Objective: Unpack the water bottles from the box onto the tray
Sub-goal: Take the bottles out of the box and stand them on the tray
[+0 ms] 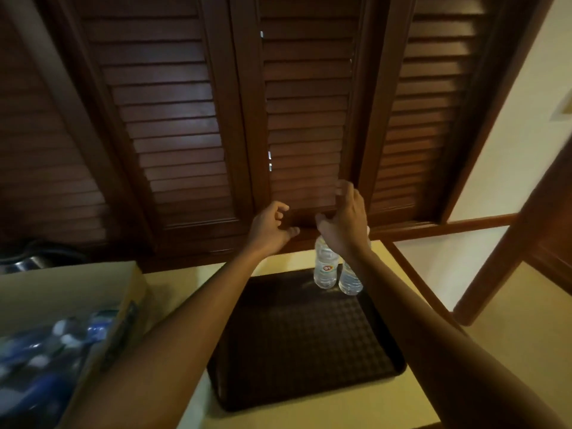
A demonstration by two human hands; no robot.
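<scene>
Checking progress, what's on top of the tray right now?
Two water bottles stand upright at the tray's far right corner. The right hand covers their caps.

The 2 water bottles [335,272] at the tray's far edge are clear, glossy plastic. The tray [297,342] looks like dark matt plastic with an embossed, checkered surface. The box [93,292] at lower left is plain matt cardboard. The louvred shutters [216,119] filling the upper frame are dark varnished wood with a soft sheen. The table top [325,407] is smooth, pale and matt.
</scene>
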